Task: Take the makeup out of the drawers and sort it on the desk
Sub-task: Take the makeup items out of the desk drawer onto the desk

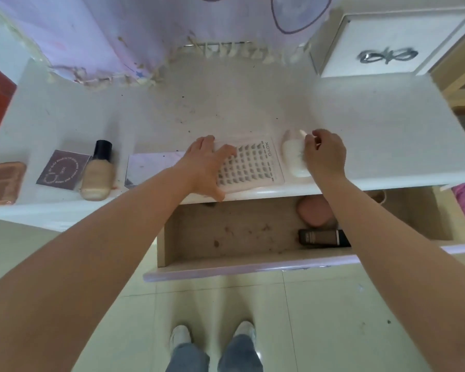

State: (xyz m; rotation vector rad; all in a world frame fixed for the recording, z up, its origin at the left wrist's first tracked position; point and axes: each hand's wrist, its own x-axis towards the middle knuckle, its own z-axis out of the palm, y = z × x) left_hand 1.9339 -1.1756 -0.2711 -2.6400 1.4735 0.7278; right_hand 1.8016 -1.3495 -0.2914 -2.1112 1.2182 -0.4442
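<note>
White desk top (360, 124) fills the upper half of our view, with the makeup lined along its near edge. Our left hand (207, 162) lies flat, fingers spread and relaxed, on the left side of a clear lash tray (253, 165) near the centre. At 3 o'clock of that tray, just beside it, lies a cream bottle (293, 154); our right hand (325, 154) covers its right side with fingers curled round it, gripping it.

Toward 9 o'clock from the tray sit a silver box (148, 165), partly under our left forearm, then a foundation bottle (97, 175) lying with its dark cap pointing to 12, touching a mauve compact (63, 170), and at the far left edge a pink palette (2, 182).

At 6 o'clock of the tray the drawer (226, 269) stands pulled out. Inside, at its right end, we see a pink sponge (314, 213) and, just at 6 o'clock of it, a dark tube (322, 237), both partly hidden by our right forearm.

At 1 o'clock, on the back of the desk, stands a white box (381, 41).
</note>
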